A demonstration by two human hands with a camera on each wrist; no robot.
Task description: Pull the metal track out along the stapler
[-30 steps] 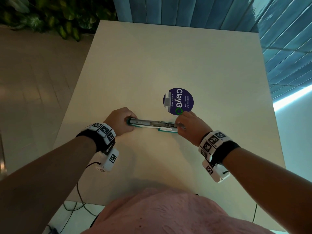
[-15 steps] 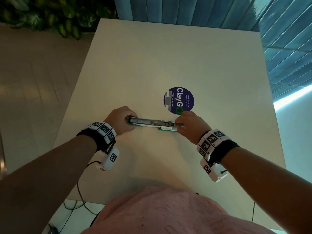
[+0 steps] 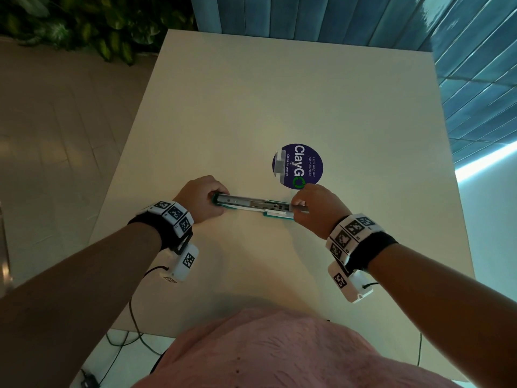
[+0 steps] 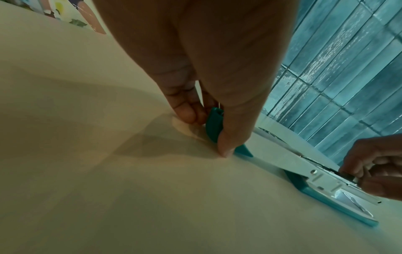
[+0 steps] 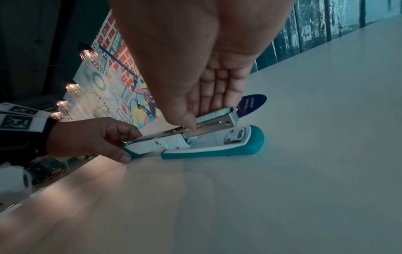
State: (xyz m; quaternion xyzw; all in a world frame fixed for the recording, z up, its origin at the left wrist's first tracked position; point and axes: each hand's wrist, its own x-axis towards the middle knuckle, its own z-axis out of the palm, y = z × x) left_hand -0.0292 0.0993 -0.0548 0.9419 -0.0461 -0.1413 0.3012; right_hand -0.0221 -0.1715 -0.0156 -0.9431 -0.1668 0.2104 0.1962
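Teal-and-white stapler (image 3: 253, 205) swung fully open, lying flat on the pale tabletop (image 3: 279, 93) just this side of a round blue ClayGo sticker (image 3: 297, 166). Left hand (image 3: 202, 198) grips the cover end, fingers (image 4: 226, 144) curled round it. Right hand (image 3: 317, 208) pinches the staple strip (image 5: 214, 115) in the metal magazine. Blue ribbed wall beyond, leafy plants (image 3: 92, 21) far left, tiled floor alongside.
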